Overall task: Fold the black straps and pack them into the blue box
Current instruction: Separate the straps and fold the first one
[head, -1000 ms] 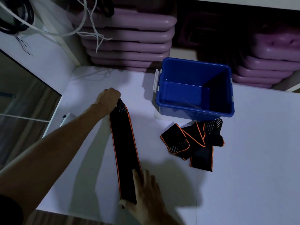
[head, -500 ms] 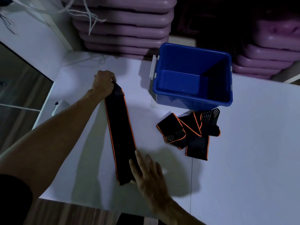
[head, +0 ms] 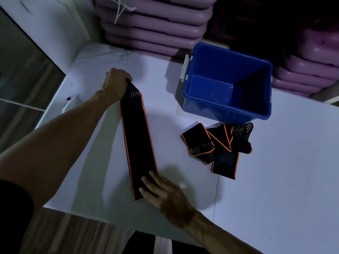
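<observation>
A long black strap with orange edges lies stretched out on the white table. My left hand grips its far, ribbed end. My right hand lies flat with spread fingers on its near end, pressing it to the table. A second black strap lies crumpled to the right, just in front of the blue box. The box stands open and looks empty.
The white table ends at a near edge over wooden floor. Stacks of purple trays stand behind the table at back left and at the right. White cords hang at the back. A small white object sits off the left edge.
My left hand has lifted the strap's far end slightly off the table. My right hand has shifted from the strap's near tip to its right side. The view has moved a little.
</observation>
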Motion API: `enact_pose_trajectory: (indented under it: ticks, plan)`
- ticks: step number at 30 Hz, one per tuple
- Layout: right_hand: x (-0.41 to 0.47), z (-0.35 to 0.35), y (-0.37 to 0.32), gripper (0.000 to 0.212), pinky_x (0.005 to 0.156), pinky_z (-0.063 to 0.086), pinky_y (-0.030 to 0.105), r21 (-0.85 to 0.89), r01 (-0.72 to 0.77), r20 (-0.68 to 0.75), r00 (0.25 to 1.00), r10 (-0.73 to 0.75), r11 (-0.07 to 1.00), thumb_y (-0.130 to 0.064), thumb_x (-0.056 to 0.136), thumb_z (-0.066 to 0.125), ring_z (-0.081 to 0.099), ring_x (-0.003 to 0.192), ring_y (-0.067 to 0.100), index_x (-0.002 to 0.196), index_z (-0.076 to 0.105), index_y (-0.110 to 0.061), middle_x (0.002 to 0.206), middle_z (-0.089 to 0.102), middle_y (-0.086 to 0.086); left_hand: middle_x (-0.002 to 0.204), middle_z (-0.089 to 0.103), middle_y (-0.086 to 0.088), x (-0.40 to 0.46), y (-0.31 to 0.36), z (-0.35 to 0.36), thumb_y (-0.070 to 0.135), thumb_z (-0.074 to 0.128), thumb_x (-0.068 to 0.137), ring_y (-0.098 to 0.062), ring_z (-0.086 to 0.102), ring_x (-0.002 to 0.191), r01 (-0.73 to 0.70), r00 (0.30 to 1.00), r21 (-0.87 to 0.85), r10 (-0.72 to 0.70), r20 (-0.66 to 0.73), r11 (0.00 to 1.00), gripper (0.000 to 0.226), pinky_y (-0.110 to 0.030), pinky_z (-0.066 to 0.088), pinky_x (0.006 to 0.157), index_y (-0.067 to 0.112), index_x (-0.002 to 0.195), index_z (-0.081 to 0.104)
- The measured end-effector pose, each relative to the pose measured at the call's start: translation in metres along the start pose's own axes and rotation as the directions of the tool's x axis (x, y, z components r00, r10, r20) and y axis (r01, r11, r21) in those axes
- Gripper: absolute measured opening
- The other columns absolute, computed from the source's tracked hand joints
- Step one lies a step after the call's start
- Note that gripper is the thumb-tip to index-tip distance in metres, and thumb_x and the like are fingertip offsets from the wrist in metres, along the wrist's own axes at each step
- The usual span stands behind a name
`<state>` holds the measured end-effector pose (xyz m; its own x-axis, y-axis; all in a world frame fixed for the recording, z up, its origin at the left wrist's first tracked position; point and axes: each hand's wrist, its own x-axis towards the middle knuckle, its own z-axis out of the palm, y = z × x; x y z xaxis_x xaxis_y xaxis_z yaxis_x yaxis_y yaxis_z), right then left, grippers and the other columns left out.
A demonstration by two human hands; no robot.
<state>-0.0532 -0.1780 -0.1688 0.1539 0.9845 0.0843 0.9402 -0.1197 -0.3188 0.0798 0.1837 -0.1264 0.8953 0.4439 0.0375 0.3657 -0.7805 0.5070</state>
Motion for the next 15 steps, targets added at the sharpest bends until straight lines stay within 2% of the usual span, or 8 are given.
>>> enact_pose_trajectory:
  ticks: [2,5,8,10,11,13,15]
  plan:
    - [0.001,-0.002,-0.001,0.041,0.099,0.052,0.041,-0.030,0.017,-0.033,0.999,-0.018,0.999,-0.005,0.098,0.035,0.052,0.130,0.036,0.122,0.068,-0.011,0.136,0.060,0.013,0.110,0.066,-0.032,-0.002,0.000,0.005,-0.002,0.041,0.081,-0.043,0.064,0.101,0.007,1.000,-0.027,-0.006,0.017,1.000,0.036,-0.039,0.049,0.096,-0.010,0.101,0.069]
    - [0.000,-0.007,-0.004,0.043,0.104,0.049,0.039,-0.031,-0.004,-0.061,0.998,0.002,1.000,-0.003,0.093,0.038,0.049,0.134,0.035,0.125,0.066,-0.011,0.140,0.057,0.014,0.118,0.064,-0.027,-0.010,0.003,0.008,0.001,0.047,0.086,-0.039,0.062,0.109,0.019,1.000,-0.037,-0.019,0.014,0.999,0.033,-0.032,0.043,0.100,-0.005,0.113,0.065]
    - [-0.004,-0.004,-0.005,0.046,0.112,0.040,0.039,0.103,-0.033,-0.041,0.998,0.037,0.994,0.002,0.092,0.044,0.032,0.145,0.031,0.135,0.056,-0.013,0.151,0.044,0.016,0.121,0.059,-0.029,-0.051,0.013,0.007,0.010,0.051,0.087,-0.043,0.055,0.113,-0.051,0.993,0.023,0.053,-0.101,0.998,0.039,-0.043,0.040,0.100,-0.003,0.123,0.057]
    - [-0.008,-0.004,0.001,0.047,0.117,0.033,0.039,0.177,-0.036,-0.031,0.999,0.042,0.984,-0.007,0.094,0.057,0.021,0.150,0.027,0.141,0.050,-0.015,0.157,0.034,0.015,0.120,0.057,-0.026,-0.110,0.024,0.014,0.016,0.053,0.089,-0.042,0.054,0.110,-0.124,0.974,-0.003,0.121,-0.192,0.992,0.035,-0.042,0.040,0.096,0.002,0.121,0.057]
    - [-0.009,-0.006,0.005,0.050,0.118,0.030,0.038,0.196,-0.034,-0.034,0.999,0.042,0.980,-0.014,0.095,0.059,0.019,0.150,0.026,0.143,0.046,-0.015,0.158,0.030,0.015,0.122,0.056,-0.023,-0.150,0.031,0.018,0.021,0.054,0.091,-0.039,0.054,0.110,-0.146,0.974,-0.021,0.140,-0.176,0.989,0.035,-0.042,0.041,0.096,0.005,0.122,0.058]
    - [-0.010,-0.011,0.016,0.061,0.120,0.025,0.039,0.206,-0.045,0.002,0.999,0.045,0.977,-0.025,0.096,0.060,0.014,0.151,0.027,0.150,0.034,-0.012,0.162,0.021,0.014,0.137,0.050,-0.017,-0.232,0.043,0.028,0.040,0.054,0.090,-0.034,0.049,0.122,-0.143,0.990,-0.038,0.143,-0.010,0.989,0.049,-0.043,0.042,0.103,0.011,0.129,0.054]
    - [-0.005,-0.011,0.026,0.070,0.121,0.024,0.042,0.178,-0.043,0.060,0.998,0.033,0.983,-0.029,0.095,0.060,0.011,0.151,0.028,0.153,0.027,-0.009,0.163,0.016,0.014,0.154,0.030,-0.014,-0.292,0.040,0.037,0.055,0.054,0.086,-0.029,0.031,0.141,-0.164,0.971,-0.011,0.163,0.177,0.986,0.071,-0.042,0.035,0.112,0.014,0.143,0.038]
